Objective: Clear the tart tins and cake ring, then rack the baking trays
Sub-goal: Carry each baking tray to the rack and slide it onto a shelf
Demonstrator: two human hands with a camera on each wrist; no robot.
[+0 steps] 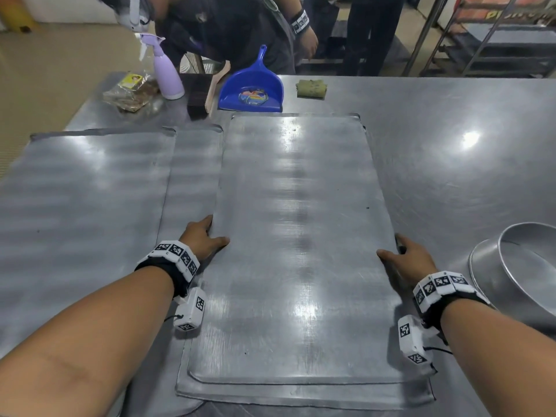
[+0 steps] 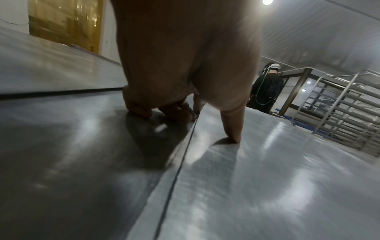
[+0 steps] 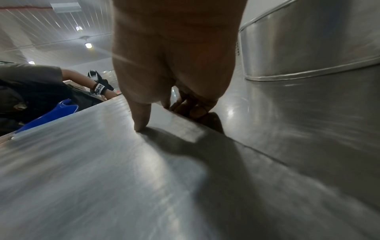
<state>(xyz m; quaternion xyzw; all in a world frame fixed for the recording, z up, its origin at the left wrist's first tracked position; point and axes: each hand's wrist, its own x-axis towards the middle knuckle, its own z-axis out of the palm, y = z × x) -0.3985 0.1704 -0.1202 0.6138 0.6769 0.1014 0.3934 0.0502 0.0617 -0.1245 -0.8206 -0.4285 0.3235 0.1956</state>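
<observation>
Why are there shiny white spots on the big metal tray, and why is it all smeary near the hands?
Head view: ceiling lamps glare off the top baking tray. Left wrist view: the left hand casts a dark shadow; foreground streaky. Right wrist view: right hand, same smear.

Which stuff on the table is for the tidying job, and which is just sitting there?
For the job:
top baking tray, gripped by left hand and right hand
trays on the left
round tins
rack

Just lying about:
blue dustpan
purple spray bottle
folded cloth
snack packet
</observation>
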